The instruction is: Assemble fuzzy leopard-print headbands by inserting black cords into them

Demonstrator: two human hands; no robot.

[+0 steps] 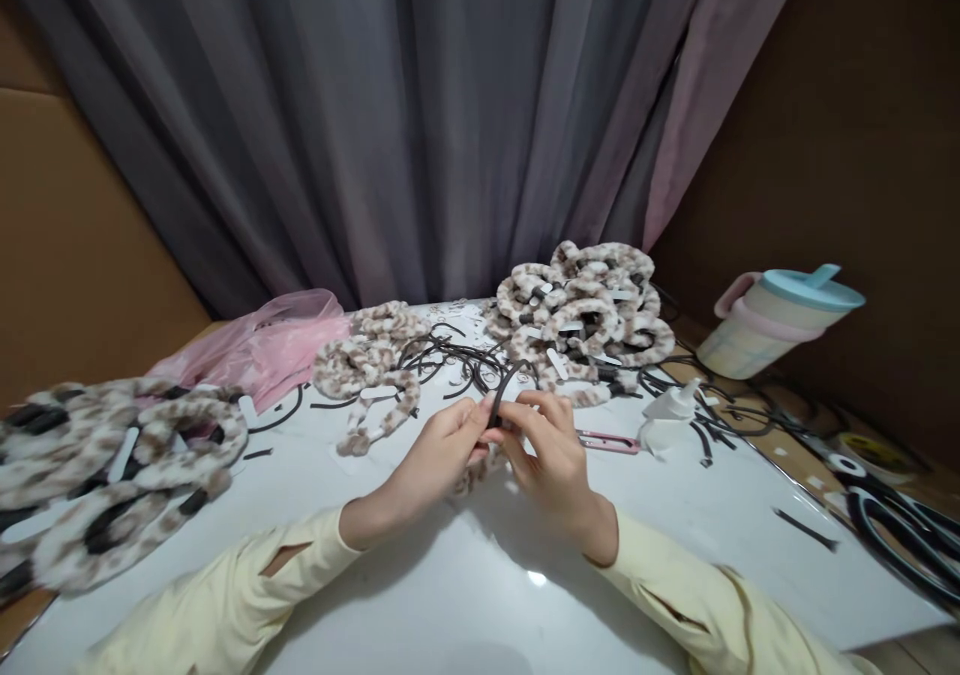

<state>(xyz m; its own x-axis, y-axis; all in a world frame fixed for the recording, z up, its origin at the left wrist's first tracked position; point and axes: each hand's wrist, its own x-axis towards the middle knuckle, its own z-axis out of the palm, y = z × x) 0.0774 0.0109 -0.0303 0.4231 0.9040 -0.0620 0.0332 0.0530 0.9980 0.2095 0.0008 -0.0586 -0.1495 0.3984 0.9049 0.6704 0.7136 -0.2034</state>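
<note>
Over the middle of the white table [465, 595], both hands meet at a dark brown cord [507, 383] that curves up between them. My left hand [439, 452] pinches the cord with thumb and fingers. On its other side my right hand [553, 447] grips the same cord, fingers bent close to the left fingertips. The cord's lower end is hidden by the fingers. Just below the hands, a piece of spotted plush [476, 472] partly shows; whether it joins the cord I cannot tell. A pink utility knife [611, 442] lies right of my right hand, beside a white squeeze bottle [667, 417].
Plush rings are heaped at back right [592, 305] and left [184, 445], with a smaller plush pile [367, 360] behind my left hand. Loose dark cords [469, 360] lie centrally. A pink plastic bag [262, 340], lidded cup [772, 325] and scissors [900, 530] stand around the edges.
</note>
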